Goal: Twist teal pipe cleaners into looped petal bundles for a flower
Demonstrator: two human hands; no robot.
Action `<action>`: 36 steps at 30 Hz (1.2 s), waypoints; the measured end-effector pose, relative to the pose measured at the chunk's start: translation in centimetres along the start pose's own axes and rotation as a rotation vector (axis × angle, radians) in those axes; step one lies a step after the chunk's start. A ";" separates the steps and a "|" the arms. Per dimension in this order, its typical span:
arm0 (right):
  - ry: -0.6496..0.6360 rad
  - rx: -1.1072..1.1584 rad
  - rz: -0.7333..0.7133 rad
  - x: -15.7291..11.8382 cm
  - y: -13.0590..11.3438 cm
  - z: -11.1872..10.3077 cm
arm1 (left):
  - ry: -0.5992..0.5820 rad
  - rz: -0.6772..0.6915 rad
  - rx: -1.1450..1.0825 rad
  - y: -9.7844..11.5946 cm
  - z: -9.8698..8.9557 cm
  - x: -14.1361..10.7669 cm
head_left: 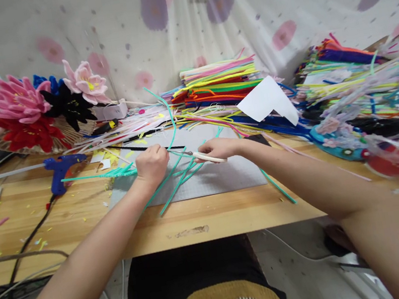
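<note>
My right hand (214, 148) is closed around the white handles of a pair of scissors (210, 157). The blades point left toward my left hand (153, 166), which is a fist around a green pipe cleaner (170, 118). That stem curves up above the fist. Whether the blades touch it, I cannot tell. More green pipe cleaners (171, 195) lie crossed between and below my hands on the grey cutting mat (228, 183). To the left of the fist lies a bunch of green stems (115, 173).
A blue glue gun (61, 170) with its cord lies at left, before fuzzy flowers (24, 107). Stacked colourful pipe cleaners (219, 82) and a white paper piece (268, 102) are at the back. More stems and a blue decorated item (339, 141) crowd the right.
</note>
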State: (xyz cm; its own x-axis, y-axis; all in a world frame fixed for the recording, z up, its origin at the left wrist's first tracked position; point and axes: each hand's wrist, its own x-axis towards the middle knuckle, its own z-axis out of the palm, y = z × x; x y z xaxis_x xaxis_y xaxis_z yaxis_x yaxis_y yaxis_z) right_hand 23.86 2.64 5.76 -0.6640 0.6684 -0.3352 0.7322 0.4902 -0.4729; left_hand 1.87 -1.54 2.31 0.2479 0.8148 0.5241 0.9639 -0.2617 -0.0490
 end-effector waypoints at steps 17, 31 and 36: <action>0.054 -0.024 0.015 0.1 0.1 0.5 | 0.009 0.080 0.037 -0.5 0.4 -0.3; 0.254 -0.286 0.322 0.7 6.7 -3.5 | 0.124 -0.067 -0.055 -2.6 -0.5 -0.2; 0.335 -0.367 0.405 2.5 9.7 -4.4 | 0.147 -0.068 -0.085 -2.9 -0.4 -0.3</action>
State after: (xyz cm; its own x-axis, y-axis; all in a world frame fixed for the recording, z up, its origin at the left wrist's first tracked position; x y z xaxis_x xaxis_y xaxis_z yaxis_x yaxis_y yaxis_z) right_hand 29.97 11.47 3.92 -0.2843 0.9502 -0.1276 0.9587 0.2825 -0.0324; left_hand -1.06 -1.23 2.68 0.1594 0.7497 0.6423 0.9649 -0.2560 0.0593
